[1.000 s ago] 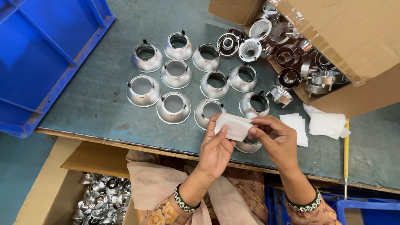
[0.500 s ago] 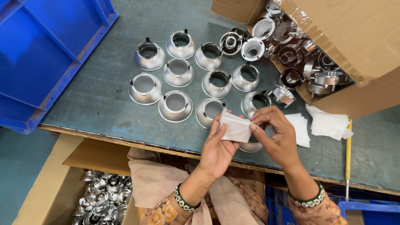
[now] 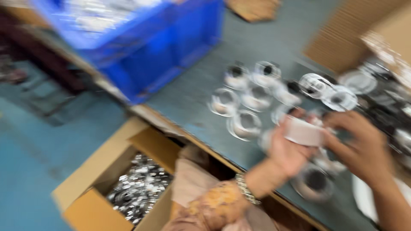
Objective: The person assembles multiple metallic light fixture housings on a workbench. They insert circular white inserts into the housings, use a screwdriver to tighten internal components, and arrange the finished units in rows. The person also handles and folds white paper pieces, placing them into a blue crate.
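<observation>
White cloth (image 3: 303,131) sits between my hands, its long side across. Left hand (image 3: 286,150) grips it. Right hand (image 3: 359,144) pinches its other end above the bench (image 3: 192,98).

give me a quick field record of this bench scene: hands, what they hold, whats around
left hand: holds one end of a small white cloth
right hand: fingers at the cloth's other end
bench: grey top, rows of shiny metal cups
blue crate: on the bench's far left
cardboard box: below the bench edge, holds shiny metal parts
image: heavily blurred
</observation>
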